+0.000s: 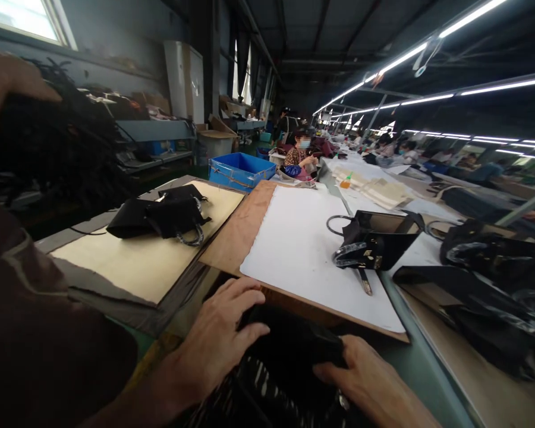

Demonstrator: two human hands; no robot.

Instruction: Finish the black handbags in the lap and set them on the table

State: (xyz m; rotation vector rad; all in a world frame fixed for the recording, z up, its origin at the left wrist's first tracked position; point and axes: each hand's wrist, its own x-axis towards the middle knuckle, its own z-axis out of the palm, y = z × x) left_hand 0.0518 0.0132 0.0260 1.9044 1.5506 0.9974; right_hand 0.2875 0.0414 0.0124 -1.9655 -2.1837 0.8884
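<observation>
In front of me at the bottom is a black bag (289, 345), dark and partly cut off by the frame. A small shiny metal piece shows by its right side. My right hand (370, 374) is closed on the bag's right edge, thumb on the near side and fingers behind. At the left edge, my left hand (227, 327) is open, thumb and fingers apart beside the dark material. Beyond them, a black handbag (383, 244) with plastic-wrapped handles stands on the white sheet (294, 238). Another black handbag (160, 217) lies on the cream sheet (129, 267) to the left.
Another person's hand (13, 83) and dark brown clothing (35, 321) are close at my left. More black bags (485, 297) lie along the right. A blue bin (241, 169) stands past the board, near a seated co-worker (301, 157). Black straps (62, 137) are heaped at left.
</observation>
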